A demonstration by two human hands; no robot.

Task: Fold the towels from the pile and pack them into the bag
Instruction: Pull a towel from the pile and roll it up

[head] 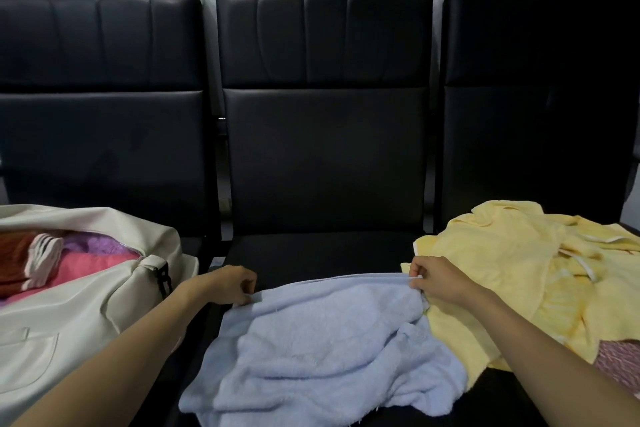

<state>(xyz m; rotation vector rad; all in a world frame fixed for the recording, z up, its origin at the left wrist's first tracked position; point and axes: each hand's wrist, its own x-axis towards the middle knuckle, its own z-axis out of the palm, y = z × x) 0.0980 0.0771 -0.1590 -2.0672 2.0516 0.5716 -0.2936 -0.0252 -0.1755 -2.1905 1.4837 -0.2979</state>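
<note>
Crumpled light blue terry towel (pixel 322 350) lay on middle black leather chair seat (pixel 322 253), far edge stretched between both hands. Left hand (pixel 230 284) pinched its far left corner, right hand (pixel 438 279) pinched the far right corner. Open cream fabric bag (pixel 69 319) sat on left seat, folded pink, purple and brown towels (pixel 79 263) inside. Yellow towel pile (pixel 502 253) lay on right seat, touching the blue towel
</note>
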